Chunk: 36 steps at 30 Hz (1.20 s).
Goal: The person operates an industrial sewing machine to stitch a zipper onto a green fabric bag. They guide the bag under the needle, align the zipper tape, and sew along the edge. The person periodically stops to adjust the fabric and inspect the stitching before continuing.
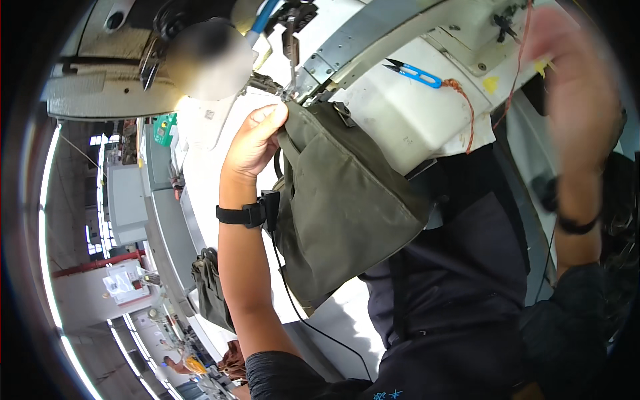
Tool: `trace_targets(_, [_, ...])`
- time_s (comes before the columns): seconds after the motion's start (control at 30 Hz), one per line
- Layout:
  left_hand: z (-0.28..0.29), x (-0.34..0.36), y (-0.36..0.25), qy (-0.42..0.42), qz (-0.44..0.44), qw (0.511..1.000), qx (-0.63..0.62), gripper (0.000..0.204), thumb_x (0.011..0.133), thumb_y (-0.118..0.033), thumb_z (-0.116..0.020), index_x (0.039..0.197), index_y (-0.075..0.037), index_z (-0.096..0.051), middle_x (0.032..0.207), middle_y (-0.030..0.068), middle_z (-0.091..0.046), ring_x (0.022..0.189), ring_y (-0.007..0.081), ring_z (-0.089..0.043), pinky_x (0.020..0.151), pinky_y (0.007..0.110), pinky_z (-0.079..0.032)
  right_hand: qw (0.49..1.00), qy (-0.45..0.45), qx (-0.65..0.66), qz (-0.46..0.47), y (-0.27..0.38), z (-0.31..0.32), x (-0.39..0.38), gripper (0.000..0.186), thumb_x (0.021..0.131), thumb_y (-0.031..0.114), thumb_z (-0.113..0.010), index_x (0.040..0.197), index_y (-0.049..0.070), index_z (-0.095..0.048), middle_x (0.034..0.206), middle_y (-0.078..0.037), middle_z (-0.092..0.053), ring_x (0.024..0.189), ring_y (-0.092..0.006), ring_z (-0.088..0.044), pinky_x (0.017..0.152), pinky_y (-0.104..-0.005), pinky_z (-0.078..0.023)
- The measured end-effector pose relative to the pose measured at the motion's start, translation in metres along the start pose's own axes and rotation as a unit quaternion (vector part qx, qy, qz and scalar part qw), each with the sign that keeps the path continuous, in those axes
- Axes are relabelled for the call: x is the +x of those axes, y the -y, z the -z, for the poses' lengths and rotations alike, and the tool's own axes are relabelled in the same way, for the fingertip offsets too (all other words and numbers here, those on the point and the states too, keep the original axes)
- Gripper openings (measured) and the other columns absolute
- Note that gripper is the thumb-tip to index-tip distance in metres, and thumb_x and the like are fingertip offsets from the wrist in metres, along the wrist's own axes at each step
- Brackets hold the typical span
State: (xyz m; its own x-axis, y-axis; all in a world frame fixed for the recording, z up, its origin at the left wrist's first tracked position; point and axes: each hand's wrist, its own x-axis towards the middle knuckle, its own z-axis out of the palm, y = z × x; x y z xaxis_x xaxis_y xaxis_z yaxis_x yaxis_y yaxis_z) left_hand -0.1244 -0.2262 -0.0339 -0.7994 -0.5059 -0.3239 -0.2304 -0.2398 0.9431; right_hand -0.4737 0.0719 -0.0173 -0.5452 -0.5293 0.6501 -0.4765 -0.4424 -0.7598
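Observation:
An olive-green fabric bag hangs over the edge of the sewing table in front of me. My left hand is closed, with thumb and fingers pinching the bag's upper edge. That edge lies right at the needle and presser foot of a sewing machine. My right hand is raised at the far right, away from the bag, near a red-orange thread. Motion smears its fingers, so I cannot make out whether it holds anything.
Blue thread snips lie on the machine bed, with an orange cord at their handle. A second green bag rests on the table at the left. Another pale machine part stands at the upper left.

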Motion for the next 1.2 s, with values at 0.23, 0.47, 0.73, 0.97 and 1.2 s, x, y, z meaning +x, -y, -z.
trace_targets(0.23, [-0.017, 0.002, -0.015, 0.021, 0.003, 0.999, 0.043, 0.029, 0.104, -0.03, -0.068, 0.107, -0.002, -0.074, 0.104, 0.0038, -0.075, 0.092, 0.01, -0.067, 0.088, 0.029, -0.053, 0.835, 0.329, 0.291, -0.331, -0.042, -0.156, -0.05, 0.041, 0.106, 0.021, -0.062, 0.14, -0.002, -0.059, 0.127, -0.007, -0.068, 0.112, -0.0122, -0.064, 0.099, -0.0298, -0.05])
trace_targets(0.47, [-0.035, -0.017, -0.044, 0.002, -0.011, 0.958, 0.285, 0.02, 0.103, -0.027, -0.069, 0.097, -0.007, -0.07, 0.091, -0.007, -0.064, 0.085, 0.0041, -0.053, 0.08, 0.024, -0.045, 0.76, 0.337, 0.402, -0.385, -0.027, -0.156, -0.035, 0.036, 0.102, 0.016, -0.067, 0.132, -0.004, -0.068, 0.118, -0.006, -0.074, 0.107, -0.0092, -0.065, 0.098, -0.0263, -0.05])
trace_targets(0.73, [-0.061, -0.03, -0.042, -0.065, 0.003, 0.966, 0.249, 0.038, 0.097, -0.028, -0.077, 0.123, -0.002, -0.069, 0.113, 0.0007, -0.07, 0.104, 0.0089, -0.061, 0.096, 0.028, -0.048, 0.758, 0.323, 0.379, -0.422, -0.017, -0.16, -0.025, 0.04, 0.093, 0.009, -0.07, 0.13, -0.005, -0.07, 0.114, -0.008, -0.076, 0.104, -0.0103, -0.067, 0.099, -0.0254, -0.048])
trace_targets(0.97, [-0.049, -0.018, -0.03, -0.11, -0.039, 0.956, 0.269, 0.047, 0.093, -0.026, -0.08, 0.13, -0.001, -0.067, 0.116, 0.0018, -0.07, 0.104, 0.0096, -0.059, 0.094, 0.028, -0.047, 0.752, 0.322, 0.395, -0.418, -0.019, -0.162, -0.019, 0.04, 0.094, 0.008, -0.064, 0.131, -0.005, -0.069, 0.115, -0.009, -0.076, 0.106, -0.0129, -0.067, 0.102, -0.0285, -0.047])
trace_targets(1.2, [-0.028, -0.013, -0.023, -0.084, -0.025, 0.943, 0.321, 0.036, 0.096, -0.031, -0.078, 0.116, -0.002, -0.069, 0.102, -0.0026, -0.067, 0.091, 0.006, -0.056, 0.08, 0.025, -0.047, 0.757, 0.296, 0.385, -0.437, -0.012, -0.165, -0.019, 0.037, 0.093, 0.011, -0.066, 0.127, -0.004, -0.071, 0.11, -0.006, -0.075, 0.101, -0.0108, -0.066, 0.096, -0.0269, -0.048])
